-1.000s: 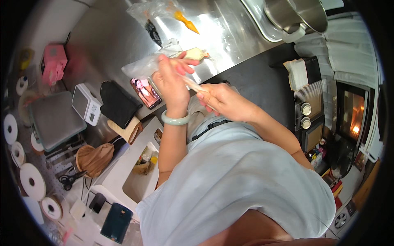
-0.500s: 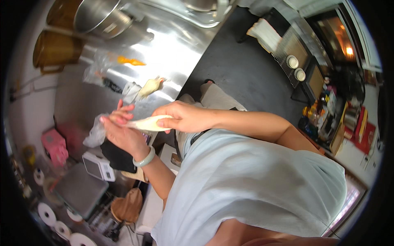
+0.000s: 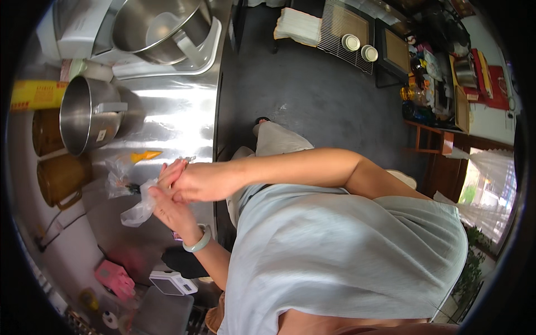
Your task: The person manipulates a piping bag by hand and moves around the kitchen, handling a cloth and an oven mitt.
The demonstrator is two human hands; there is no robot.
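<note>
The left hand is pinching a clear plastic bag, which is trailing toward eight o'clock above the worktop, while the right hand is overlapping it, its fingers too hidden to tell.

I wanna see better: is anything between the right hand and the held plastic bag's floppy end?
Yes, the left hand is between the right hand and the plastic bag's floppy end.
</note>
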